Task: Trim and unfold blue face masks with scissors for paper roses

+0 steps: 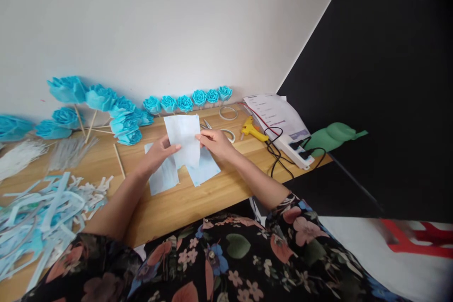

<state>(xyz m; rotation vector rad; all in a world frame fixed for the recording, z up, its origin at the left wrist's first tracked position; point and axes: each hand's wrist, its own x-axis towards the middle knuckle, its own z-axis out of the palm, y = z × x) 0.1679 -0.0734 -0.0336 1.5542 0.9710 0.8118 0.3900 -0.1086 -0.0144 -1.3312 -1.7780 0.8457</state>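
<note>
A pale blue-white sheet (184,140) is held up between my two hands above the wooden table. My left hand (160,153) grips its left edge, the thumb lying across the front. At the right edge, my right hand (214,143) pinches the sheet between thumb and fingers. Beneath the hands lie two light blue pieces, one at the left (163,177) and one at the right (204,170), both partly covered. Scissors (229,136) rest just behind my right hand, their handles partly hidden.
Blue paper flowers (184,103) line the wall. Cut strips (46,222) heap at the left, near thin wires (69,153) and a stick (119,160). Rightward are a tape ring (228,113), yellow glue gun (254,129), cables, a power strip (292,150) and a green bundle (331,138).
</note>
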